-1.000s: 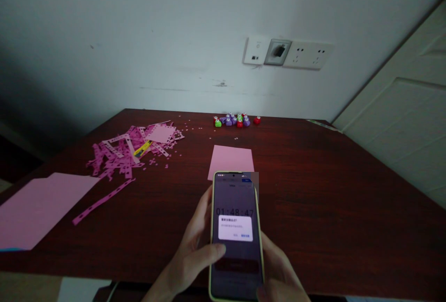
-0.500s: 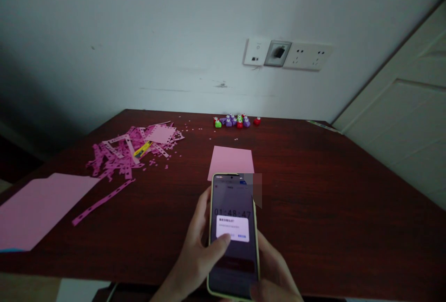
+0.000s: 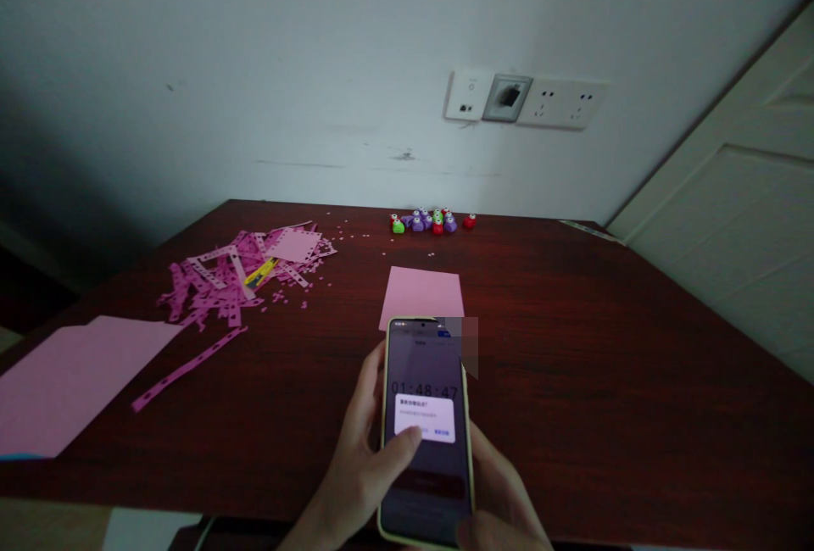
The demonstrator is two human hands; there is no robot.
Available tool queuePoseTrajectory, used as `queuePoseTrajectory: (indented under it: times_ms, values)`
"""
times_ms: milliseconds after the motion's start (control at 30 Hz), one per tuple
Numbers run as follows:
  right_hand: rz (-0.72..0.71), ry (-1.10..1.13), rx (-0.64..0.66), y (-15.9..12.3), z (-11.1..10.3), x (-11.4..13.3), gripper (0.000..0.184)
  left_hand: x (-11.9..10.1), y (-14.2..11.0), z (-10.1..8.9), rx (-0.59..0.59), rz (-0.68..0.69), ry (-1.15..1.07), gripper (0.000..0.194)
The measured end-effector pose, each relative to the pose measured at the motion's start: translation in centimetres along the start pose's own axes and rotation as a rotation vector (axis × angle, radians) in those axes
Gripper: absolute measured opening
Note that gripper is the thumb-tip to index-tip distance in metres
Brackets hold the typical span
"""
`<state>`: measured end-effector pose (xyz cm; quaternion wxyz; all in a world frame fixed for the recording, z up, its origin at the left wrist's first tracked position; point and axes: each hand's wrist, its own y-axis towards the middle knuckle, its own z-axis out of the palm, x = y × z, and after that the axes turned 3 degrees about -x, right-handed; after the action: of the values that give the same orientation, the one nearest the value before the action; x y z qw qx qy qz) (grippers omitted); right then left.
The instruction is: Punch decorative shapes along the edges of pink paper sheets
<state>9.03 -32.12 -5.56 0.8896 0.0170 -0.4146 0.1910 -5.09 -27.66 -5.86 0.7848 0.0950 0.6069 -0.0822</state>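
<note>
A phone [image 3: 426, 483] in a pale yellow-green case is held upright over the table's near edge, its screen towards me. My left hand [image 3: 359, 466] is closed around its left side, with the thumb lying on the screen at a white pop-up box. Above that box the dimmed screen reads 01:48:47. My right hand [image 3: 502, 487] grips the lower right side, its thumb by the bottom corner and the other fingers behind the phone. Just beyond the phone's top lies a pink square of paper [image 3: 423, 292], its near edge partly hidden.
On the dark wooden table [image 3: 604, 381], a heap of punched pink paper strips [image 3: 216, 275] lies left with a yellow cutter [image 3: 260, 272]. Pink sheets [image 3: 82, 381] and one loose strip [image 3: 187, 371] are nearer. Several small toy figures [image 3: 418, 220] stand by the wall beneath sockets [image 3: 553, 102].
</note>
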Motion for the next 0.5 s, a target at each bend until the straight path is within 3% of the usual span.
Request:
queuePoseTrajectory:
  times_ms: [500]
  values:
    - [0.033,-0.024,-0.02,-0.48,-0.67,-0.42,0.086,0.15,0.16,0.06,0.007,-0.006,0.013,0.078]
